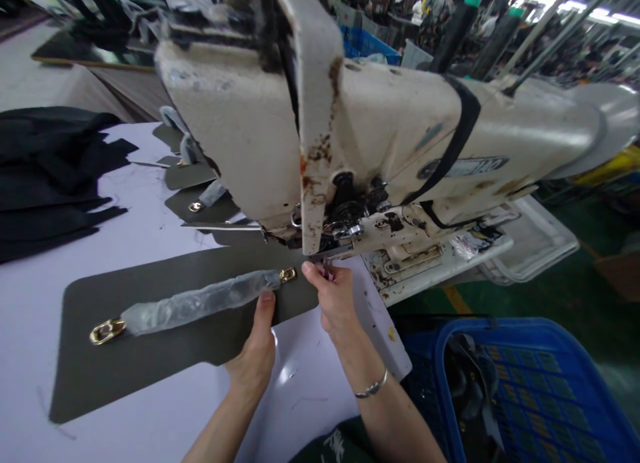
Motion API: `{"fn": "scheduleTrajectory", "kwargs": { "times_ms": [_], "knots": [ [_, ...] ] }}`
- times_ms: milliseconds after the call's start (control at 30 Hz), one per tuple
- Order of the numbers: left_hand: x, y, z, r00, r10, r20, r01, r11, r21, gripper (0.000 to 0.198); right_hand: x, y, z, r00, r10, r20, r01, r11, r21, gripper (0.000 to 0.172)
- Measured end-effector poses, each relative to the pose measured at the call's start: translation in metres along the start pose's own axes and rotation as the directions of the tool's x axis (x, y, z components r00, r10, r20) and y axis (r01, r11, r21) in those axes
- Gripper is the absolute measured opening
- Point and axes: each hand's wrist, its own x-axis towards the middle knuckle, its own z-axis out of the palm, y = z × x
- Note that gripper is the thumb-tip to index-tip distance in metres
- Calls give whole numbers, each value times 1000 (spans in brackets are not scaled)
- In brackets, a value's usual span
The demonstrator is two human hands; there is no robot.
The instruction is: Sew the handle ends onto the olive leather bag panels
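A dark grey-green flat panel (pixel 170 356) lies on the white table, its right end under the head of a sewing machine (pixel 235 123). Along it runs a handle (pixel 200 306) in clear plastic wrap, with gold metal fittings at both ends. My left hand (pixel 255 349) grips the panel's near edge, thumb on top beside the handle and fingers hidden beneath. Close to the needle area, my right hand (pixel 335 299) is closed, thumb forward over the panel's right end. A small pinkish-purple object (pixel 328 271) shows in its fingers; its kind is unclear.
Black cut pieces (pixel 50 176) are piled at the left of the white table (pixel 145 243). More panels with wrapped handles (pixel 213 195) lie behind the machine head. A blue basket (pixel 525 326) holding dark pieces stands at lower right; a white tray (pixel 545 243) is beyond.
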Motion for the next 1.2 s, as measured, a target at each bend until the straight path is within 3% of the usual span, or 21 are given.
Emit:
{"fn": "scheduleTrajectory", "kwargs": {
  "times_ms": [133,200,267,300,333,367,400,433,467,500,533,600,633,667,733,833,900,1000,1067,1200],
  "knots": [
    [4,12,8,995,-17,-100,20,999,30,52,5,0,6,999,-1,-35,2,1000,30,38],
    [7,15,7,990,-89,-108,97,993,69,48,7,2,8,999,-10,-33,10,1000,18,40],
    [9,18,0,984,-174,26,169,975,144,42,9,3,5,1000,-29,-10,29,999,-34,44],
    [10,20,-5,960,-209,185,176,968,178,46,10,2,3,999,-46,9,47,996,-82,46],
    [9,23,-12,888,-239,392,172,965,198,50,10,1,-1,997,-67,33,71,987,-145,49],
    [9,27,-19,754,-258,604,164,964,207,51,10,-1,-6,994,-91,59,102,970,-220,52],
    [9,33,-26,577,-261,774,157,965,208,48,10,-5,-11,989,-121,83,141,943,-302,55],
    [10,41,-33,413,-243,878,143,969,201,42,8,-9,-16,982,-157,102,185,905,-383,57],
    [14,50,-38,316,-204,927,113,978,176,36,6,-15,-21,972,-206,111,234,860,-453,56],
    [21,58,-41,311,-140,940,58,990,128,32,2,-22,-25,956,-273,108,289,812,-508,52],
    [32,67,-41,397,-41,917,-40,997,62,29,-3,-30,-28,933,-347,96,341,768,-543,45],
    [66,77,-35,675,240,698,-332,943,-4,23,-18,-44,-28,890,-451,69,411,726,-551,32],
    [88,78,-28,722,391,571,-501,864,41,24,-26,-50,-25,893,-444,75,414,744,-524,30],
    [110,76,-19,702,485,522,-628,766,134,29,-35,-55,-19,914,-391,106,392,787,-476,30],
    [152,66,0,593,532,604,-785,548,289,35,-51,-61,-2,954,-177,240,251,913,-322,32],
    [188,46,21,545,362,756,-832,346,434,32,-64,-59,28,885,117,450,-120,993,-23,38],
    [193,37,23,547,311,777,-832,306,463,28,-63,-52,45,824,227,518,-347,926,147,44],
    [184,36,9,601,373,707,-799,276,533,34,-50,-40,59,774,329,541,-546,779,307,35],
    [174,42,-6,639,443,628,-763,266,588,42,-39,-35,63,758,382,529,-612,699,371,27],
    [157,55,-26,672,483,561,-725,276,631,48,-27,-34,72,748,420,513,-655,586,476,42]
  ]
}}
